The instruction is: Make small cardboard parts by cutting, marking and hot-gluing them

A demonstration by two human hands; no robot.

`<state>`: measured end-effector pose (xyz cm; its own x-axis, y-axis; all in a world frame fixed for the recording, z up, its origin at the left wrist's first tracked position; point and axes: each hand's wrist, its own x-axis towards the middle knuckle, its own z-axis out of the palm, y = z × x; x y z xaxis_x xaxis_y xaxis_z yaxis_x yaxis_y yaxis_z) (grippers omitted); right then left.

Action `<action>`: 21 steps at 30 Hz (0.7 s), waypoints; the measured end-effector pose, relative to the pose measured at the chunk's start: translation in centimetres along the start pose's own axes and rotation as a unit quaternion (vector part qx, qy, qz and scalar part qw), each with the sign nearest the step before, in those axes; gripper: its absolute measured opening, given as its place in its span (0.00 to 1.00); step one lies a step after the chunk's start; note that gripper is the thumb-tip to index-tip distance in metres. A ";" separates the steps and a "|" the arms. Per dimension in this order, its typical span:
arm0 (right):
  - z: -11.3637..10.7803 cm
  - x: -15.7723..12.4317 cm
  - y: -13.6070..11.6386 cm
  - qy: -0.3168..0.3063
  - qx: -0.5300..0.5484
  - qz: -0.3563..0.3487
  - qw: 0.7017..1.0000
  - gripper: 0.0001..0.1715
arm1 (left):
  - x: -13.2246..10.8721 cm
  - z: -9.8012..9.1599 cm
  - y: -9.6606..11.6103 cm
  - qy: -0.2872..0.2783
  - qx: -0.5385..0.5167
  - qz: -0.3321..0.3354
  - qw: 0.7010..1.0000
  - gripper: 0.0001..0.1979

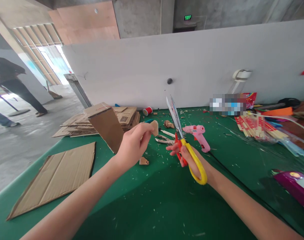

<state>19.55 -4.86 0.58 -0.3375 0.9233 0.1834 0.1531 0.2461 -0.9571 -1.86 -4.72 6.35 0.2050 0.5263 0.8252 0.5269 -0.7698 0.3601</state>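
over the green table [141, 206], the left hand [134, 141] pinches a small, pale-tan, angular piece [155, 128]; to its right, the right hand [191, 163] holds red-and-yellow-handled scissors [183, 142], silvery blades [176, 117] pointing far.

Tilted red-yellow scissors [181, 136] near small cardboard piece [155, 128]

- Green counter [152, 206], strewn with pale scraps [201, 234].
- Over on the left, a cardboard sheet [58, 173]; behind it, stacked flat cardboard [75, 124].
- By the wall, a red spool [148, 111].
- Mid-counter, a pink glue gun [199, 134], its black cord [227, 168] trailing right.
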 end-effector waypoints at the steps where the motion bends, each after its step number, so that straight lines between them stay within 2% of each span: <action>1: 0.0 0.0 -0.1 -0.001 0.001 -0.002 1.000 0.30 | 0.0 0.0 0.1 0.007 -0.003 0.010 1.000 0.11; 4: 0.0 0.0 -0.1 0.005 0.005 -0.006 1.000 0.29 | 0.2 0.1 0.9 0.006 -0.099 -0.046 0.994 0.10; 6: 0.0 0.1 -0.1 0.002 0.005 -0.010 1.000 0.29 | 0.4 0.3 1.5 -0.001 -0.176 -0.110 0.978 0.08; 9: 0.0 0.1 -0.1 -0.005 -0.004 -0.022 1.000 0.31 | 0.8 0.6 2.0 0.029 -0.245 -0.200 0.948 0.03; 12: 0.1 0.0 -0.3 -0.010 -0.020 -0.032 0.999 0.35 | 1.0 0.8 1.9 0.065 -0.300 -0.255 0.917 0.12; 15: 0.1 -0.2 -0.7 -0.013 -0.033 -0.036 0.999 0.32 | 1.1 0.9 1.5 0.067 -0.346 -0.311 0.883 0.18; 21: -0.2 -0.3 -0.9 -0.028 -0.034 -0.042 0.998 0.27 | 1.1 1.2 1.2 0.081 -0.413 -0.398 0.815 0.09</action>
<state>19.74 -5.26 1.44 -0.4034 0.8807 0.2484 0.1835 0.3438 -0.9210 0.01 -4.56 7.16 -0.0784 0.9744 0.2105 -0.3087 -0.2245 0.9243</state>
